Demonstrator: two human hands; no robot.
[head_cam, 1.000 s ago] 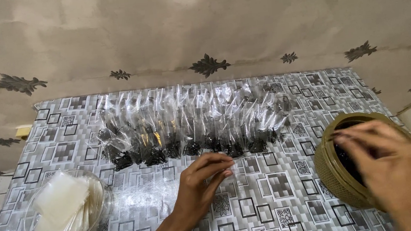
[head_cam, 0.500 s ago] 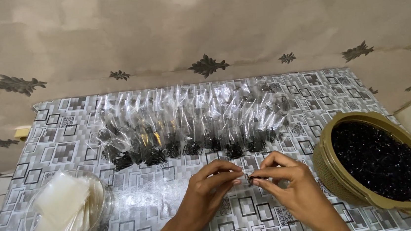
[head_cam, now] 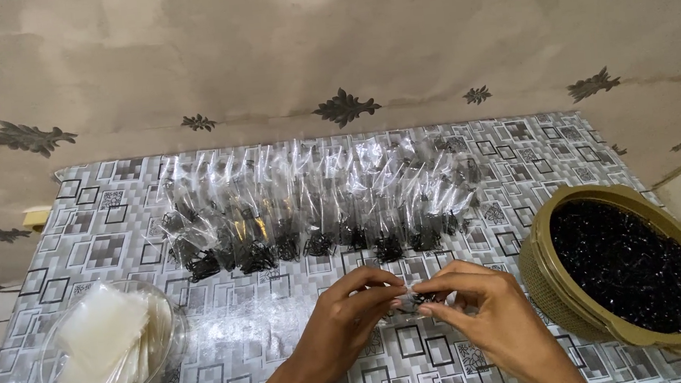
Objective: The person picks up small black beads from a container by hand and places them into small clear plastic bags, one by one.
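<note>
Holding point: left hand [head_cam: 350, 320] and right hand [head_cam: 475, 307] meet fingertip to fingertip low over the middle of the table, nearest the camera.
Left hand: fingers curled, thumb and forefinger pinched on one side of a small clear plastic sachet [head_cam: 406, 305]; apparently steadying its mouth.
Right hand: fingers bent inward, tips closed on the other side of the same sachet, where a few dark pieces show; whether they are inside the film or between the fingers cannot be told.
Sachet position: lifted just above the table, between the two hands, partly hidden by the fingers.
Work surface: table under a grey and white geometric-patterned plastic cover [head_cam: 229, 324].
Left supply: clear round plastic bowl [head_cam: 169, 346] stacked with flat empty clear sachets [head_cam: 103, 339], near the left forearm; judged placed for easy reach.
Right supply: olive-green round plastic basket [head_cam: 545, 280] filled with small black pieces [head_cam: 630, 265], just beside the right hand; judged placed for the same reason.
Finished stock: row of clear sachets with black contents at their bottoms [head_cam: 317, 210], laid overlapping across the far half of the table, apart from the hands; likely kept clear of the working spot.
Background: beige wall covering with dark leaf motifs [head_cam: 336, 52] behind the table.
</note>
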